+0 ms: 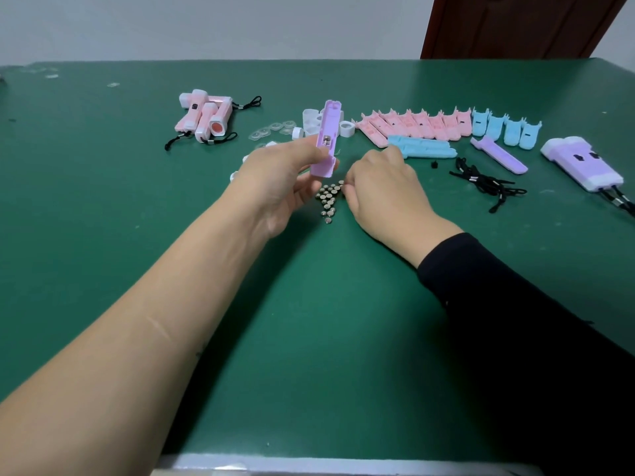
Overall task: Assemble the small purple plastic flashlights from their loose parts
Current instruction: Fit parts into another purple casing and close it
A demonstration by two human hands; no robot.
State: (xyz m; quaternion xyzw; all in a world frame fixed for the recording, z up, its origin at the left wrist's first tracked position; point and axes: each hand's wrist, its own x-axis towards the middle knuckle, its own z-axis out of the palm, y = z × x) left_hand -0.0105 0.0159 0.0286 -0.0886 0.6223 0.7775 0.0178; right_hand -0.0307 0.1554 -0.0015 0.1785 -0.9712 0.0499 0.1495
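Purple half-shell [328, 139] of a flashlight stands nearly upright just above the green table [309, 321], open side facing the camera. The left hand [278, 180] pinches its lower part between thumb and fingers. It looks light, stiff, thin-walled and smooth, so a grip on the side edges suits it, since a hard squeeze might flex it. The right hand [381, 180] curls down over the pile of button cells [328, 199]; whether it pinches one cannot be told.

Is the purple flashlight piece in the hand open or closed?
Open: the purple shell shows its inside, a metal part sitting there.
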